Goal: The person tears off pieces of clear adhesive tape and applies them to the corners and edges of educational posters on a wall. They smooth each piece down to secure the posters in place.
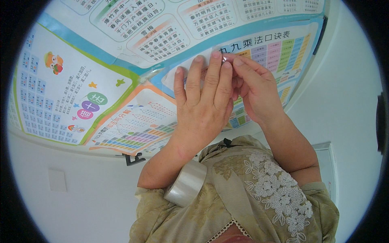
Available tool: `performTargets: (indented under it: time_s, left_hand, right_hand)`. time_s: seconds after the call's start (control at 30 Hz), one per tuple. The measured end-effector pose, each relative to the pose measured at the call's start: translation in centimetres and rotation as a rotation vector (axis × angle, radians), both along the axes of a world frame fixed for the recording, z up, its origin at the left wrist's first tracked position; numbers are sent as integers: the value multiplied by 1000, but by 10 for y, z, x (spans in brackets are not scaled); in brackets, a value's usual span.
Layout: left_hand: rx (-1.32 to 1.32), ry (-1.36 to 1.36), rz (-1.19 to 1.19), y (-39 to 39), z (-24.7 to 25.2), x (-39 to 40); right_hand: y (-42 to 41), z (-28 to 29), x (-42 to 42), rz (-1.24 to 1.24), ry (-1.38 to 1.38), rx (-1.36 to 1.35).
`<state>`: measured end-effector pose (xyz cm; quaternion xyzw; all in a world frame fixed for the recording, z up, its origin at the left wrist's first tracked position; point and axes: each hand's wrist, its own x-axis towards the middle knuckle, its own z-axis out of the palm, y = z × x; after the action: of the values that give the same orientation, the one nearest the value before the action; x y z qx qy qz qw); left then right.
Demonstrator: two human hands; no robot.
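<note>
My left hand [202, 94] lies palm-down on a learning poster with a coloured grid [275, 56], its fingers spread. Close beside its index finger, my right hand [255, 82] pinches a small shiny piece of what looks like clear tape [224, 59] against the poster. Most of that piece is hidden by the fingers. A wide roll of clear packing tape [187, 182] sits at my left elbow, against my shirt; whether it is looped around the arm I cannot tell.
Adjoining are a blue-edged poster of text blocks [209, 18], a green-edged chart [73, 88] and an orange-edged chart [133, 127]. A shiny clear strip [150, 74] lies where they meet. Below are a black bracket-like piece [132, 158] and a pale wall plate [57, 179].
</note>
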<state>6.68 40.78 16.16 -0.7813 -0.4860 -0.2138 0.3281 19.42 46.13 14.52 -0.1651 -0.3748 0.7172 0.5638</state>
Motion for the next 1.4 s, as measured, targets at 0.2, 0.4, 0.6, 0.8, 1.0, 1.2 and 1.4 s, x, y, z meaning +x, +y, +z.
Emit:
performTargets:
  time_s: [0.2, 0.4, 0.6, 0.8, 1.0, 1.2, 1.4]
  left_hand:
    - [-3, -42, -24, 1, 0, -1]
    - [-19, -59, -63, 0, 0, -6]
    - [-4, -89, -65, -2, 2, -5]
    - [35, 14, -85, 0, 0, -2]
    - [22, -30, 6, 1, 5, 1]
    - [54, 48, 93, 2, 14, 5]
    - [64, 79, 159, 0, 8, 4]
  right_hand:
    - [2, -2, 2, 25, 4, 23]
    - [1, -1, 4, 40, -9, 34]
    - [2, -2, 4, 37, -18, 41]
    - [0, 2, 0, -9, 1, -6]
    - [2, 0, 3, 19, 0, 13]
    - [3, 2, 5, 30, -36, 14]
    - [2, -4, 1, 52, -29, -18]
